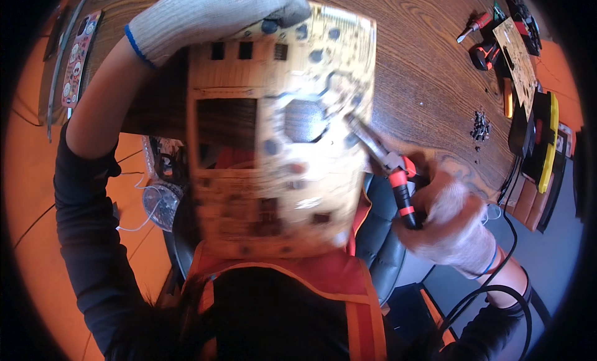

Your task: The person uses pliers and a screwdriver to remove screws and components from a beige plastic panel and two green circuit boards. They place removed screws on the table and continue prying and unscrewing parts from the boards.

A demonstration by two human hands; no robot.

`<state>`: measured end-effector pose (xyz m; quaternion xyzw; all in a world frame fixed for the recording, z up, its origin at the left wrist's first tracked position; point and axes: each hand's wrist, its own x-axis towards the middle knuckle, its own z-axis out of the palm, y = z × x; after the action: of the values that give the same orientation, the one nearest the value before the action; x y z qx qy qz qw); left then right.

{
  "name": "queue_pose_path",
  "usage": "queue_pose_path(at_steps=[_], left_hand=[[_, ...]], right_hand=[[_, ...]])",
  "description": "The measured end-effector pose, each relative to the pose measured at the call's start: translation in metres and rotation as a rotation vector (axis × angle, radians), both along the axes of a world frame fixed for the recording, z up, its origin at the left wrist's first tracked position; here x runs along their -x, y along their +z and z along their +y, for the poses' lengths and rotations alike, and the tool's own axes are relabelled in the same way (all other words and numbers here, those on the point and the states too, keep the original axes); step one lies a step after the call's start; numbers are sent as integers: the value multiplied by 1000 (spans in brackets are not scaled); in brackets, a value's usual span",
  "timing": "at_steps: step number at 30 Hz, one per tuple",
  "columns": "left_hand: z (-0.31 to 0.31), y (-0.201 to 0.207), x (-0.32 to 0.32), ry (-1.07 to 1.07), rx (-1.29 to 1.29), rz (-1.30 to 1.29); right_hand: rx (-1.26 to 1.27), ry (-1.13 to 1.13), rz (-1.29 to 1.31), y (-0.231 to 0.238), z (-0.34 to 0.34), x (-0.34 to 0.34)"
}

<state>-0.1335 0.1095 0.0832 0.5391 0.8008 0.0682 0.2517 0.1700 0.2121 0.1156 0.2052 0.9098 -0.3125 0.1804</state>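
A large tan circuit board [230, 202] with rectangular cut-outs and a rounded opening is held up in front of me, tilted and slightly blurred. My left hand [217, 19], in a white knit glove with a blue cuff, grips its top edge. In my gloved right hand [444, 221] is a pair of long-nose pliers [388, 159] with red and black handles. The pliers' tips reach the board's right part, near the rounded opening; whether they grip anything there I cannot tell. Bright glare hides some of the board's middle.
On the wooden table [423, 62], a small heap of dark bits [480, 126] lies to the right. Beyond it are a red screwdriver [474, 26], another board [517, 65] and a yellow-and-black case [547, 143]. A black cable [513, 236] hangs by my right arm. A decorated strip [79, 59] lies far left.
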Motion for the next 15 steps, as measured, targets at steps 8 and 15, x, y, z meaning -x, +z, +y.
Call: queue_pose_path(at_steps=[8, 15], left_hand=[[-34, -35, 21, -620, -660, 595], [-40, -37, 18, -552, -766, 593]], right_hand=[[777, -326, -483, 4, 3, -9], [2095, -951, 186, -44, -29, -65]])
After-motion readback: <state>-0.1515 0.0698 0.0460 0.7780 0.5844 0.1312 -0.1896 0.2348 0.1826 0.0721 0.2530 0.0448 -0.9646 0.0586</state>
